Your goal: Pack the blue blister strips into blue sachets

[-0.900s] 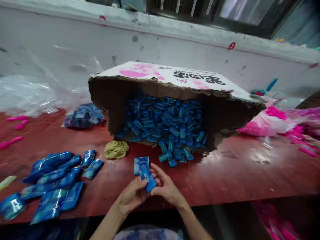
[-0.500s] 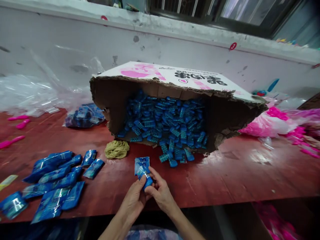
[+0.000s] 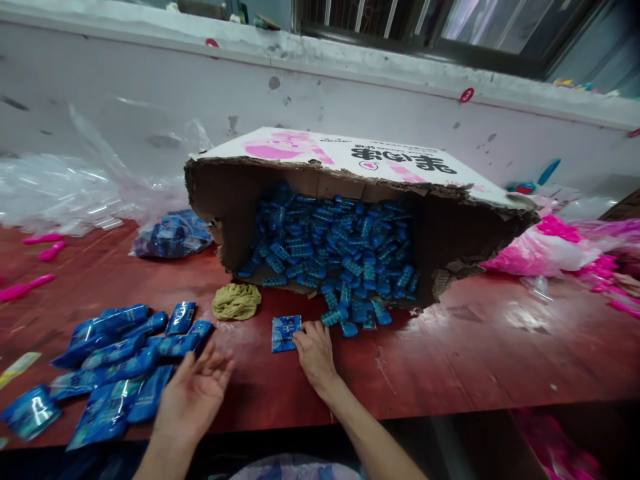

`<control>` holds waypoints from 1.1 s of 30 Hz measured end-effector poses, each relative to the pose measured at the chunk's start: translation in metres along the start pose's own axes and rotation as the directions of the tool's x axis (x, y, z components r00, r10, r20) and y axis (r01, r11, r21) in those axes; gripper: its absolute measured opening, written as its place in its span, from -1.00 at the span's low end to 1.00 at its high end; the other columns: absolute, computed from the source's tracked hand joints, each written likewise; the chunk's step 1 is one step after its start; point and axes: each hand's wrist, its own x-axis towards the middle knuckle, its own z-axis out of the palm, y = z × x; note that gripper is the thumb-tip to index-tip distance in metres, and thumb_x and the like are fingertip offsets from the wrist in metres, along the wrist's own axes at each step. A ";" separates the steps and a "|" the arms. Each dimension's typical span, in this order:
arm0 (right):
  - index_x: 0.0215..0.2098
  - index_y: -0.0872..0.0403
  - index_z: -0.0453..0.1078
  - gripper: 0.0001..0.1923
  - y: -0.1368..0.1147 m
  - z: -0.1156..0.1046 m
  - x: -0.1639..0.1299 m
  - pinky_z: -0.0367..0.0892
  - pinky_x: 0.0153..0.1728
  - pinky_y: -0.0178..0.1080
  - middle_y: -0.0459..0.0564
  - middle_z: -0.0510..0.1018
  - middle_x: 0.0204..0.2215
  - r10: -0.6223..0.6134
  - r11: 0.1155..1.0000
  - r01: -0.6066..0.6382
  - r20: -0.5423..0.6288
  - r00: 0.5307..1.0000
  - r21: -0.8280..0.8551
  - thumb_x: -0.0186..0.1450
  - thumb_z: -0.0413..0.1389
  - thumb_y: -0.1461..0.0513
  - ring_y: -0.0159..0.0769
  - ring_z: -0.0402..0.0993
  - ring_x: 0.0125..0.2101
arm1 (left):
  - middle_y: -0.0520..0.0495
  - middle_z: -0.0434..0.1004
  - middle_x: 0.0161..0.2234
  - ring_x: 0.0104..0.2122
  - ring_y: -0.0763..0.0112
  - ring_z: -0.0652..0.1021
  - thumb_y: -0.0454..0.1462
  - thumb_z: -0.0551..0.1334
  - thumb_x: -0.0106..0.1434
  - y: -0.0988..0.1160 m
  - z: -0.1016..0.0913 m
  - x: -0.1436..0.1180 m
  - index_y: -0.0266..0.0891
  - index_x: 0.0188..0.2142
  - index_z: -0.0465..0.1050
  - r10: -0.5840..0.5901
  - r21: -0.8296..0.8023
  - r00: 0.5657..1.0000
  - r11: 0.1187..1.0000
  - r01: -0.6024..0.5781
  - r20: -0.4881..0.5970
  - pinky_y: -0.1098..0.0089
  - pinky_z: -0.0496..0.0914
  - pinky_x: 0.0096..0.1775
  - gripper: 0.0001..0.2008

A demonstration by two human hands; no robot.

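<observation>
A flat blue sachet (image 3: 286,333) lies on the red worktop (image 3: 480,347), just in front of the torn cardboard box (image 3: 350,200). It is touched at its right edge by the fingertips of the right hand (image 3: 314,350); whether that grip is pinched on it cannot be told. The left hand (image 3: 193,393) is spread, its grip released, beside the pile of blue packets (image 3: 115,363) left of the box. The small blue pieces (image 3: 340,247) inside the box are too small to identify.

The carton (image 3: 350,157) shadows its rear blue pieces (image 3: 335,247), and the pink heap (image 3: 575,243) seems cut off at right.
</observation>
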 end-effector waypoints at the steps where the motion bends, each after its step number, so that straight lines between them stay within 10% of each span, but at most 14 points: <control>1: -0.39 -0.02 0.45 -0.88 0.000 0.001 -0.001 0.12 -0.30 -0.20 -0.03 0.47 -0.36 -0.002 1.000 0.002 -0.007 1.000 -0.008 0.22 0.09 0.29 -0.21 0.27 -0.29 | -0.03 0.48 -0.60 -0.51 0.36 0.55 -0.36 0.03 0.19 -0.013 0.003 -0.002 -0.30 -0.38 0.38 -0.044 0.072 0.999 0.996 0.043 0.011 0.34 0.46 -0.45 -0.83; 9: -0.27 -0.07 0.45 -0.84 -0.006 -0.025 -0.024 0.09 -0.24 -0.20 -0.04 0.45 -0.31 -0.025 0.998 0.031 -0.110 0.994 0.054 0.24 0.06 0.27 -0.26 0.26 -0.26 | 0.04 0.45 -0.54 -0.67 0.58 0.41 -0.27 0.31 -0.04 -0.096 0.030 -0.006 -0.29 -0.29 0.37 -0.038 0.465 0.986 0.884 -0.042 0.161 0.56 0.27 -0.65 -0.71; 17: -0.02 0.06 0.30 -0.60 -0.003 -0.030 -0.027 0.23 -0.20 -0.24 0.02 0.43 -0.22 0.207 0.799 -0.191 0.038 0.978 0.571 0.15 0.11 0.28 -0.27 0.32 -0.26 | 0.01 0.48 -0.58 -0.64 0.56 0.41 -0.16 0.34 -0.14 -0.096 0.030 0.003 -0.33 -0.45 0.46 -0.043 0.539 0.972 0.837 -0.090 0.230 0.54 0.26 -0.62 -0.71; 21: -0.33 0.12 0.42 -0.83 0.001 -0.024 -0.021 0.27 -0.46 -0.38 -0.12 0.45 -0.52 0.242 0.600 -0.333 0.232 0.942 0.728 0.18 0.05 0.21 -0.40 0.32 -0.51 | 0.03 0.45 -0.66 -0.70 0.56 0.37 -0.19 0.37 -0.19 -0.099 0.031 0.002 -0.35 -0.51 0.45 -0.074 0.521 0.962 0.850 -0.077 0.263 0.52 0.23 -0.66 -0.73; 33: -0.51 0.07 0.23 -0.73 -0.006 -0.024 -0.028 0.11 -0.53 -0.40 -0.17 0.29 -0.60 0.255 0.714 -0.306 0.173 0.951 0.630 0.29 -0.15 0.17 -0.42 0.22 -0.54 | 0.09 0.40 -0.69 -0.70 0.55 0.36 -0.18 0.33 -0.12 -0.119 0.043 -0.002 -0.33 -0.55 0.42 0.057 0.482 0.973 0.861 -0.162 0.226 0.51 0.27 -0.67 -0.76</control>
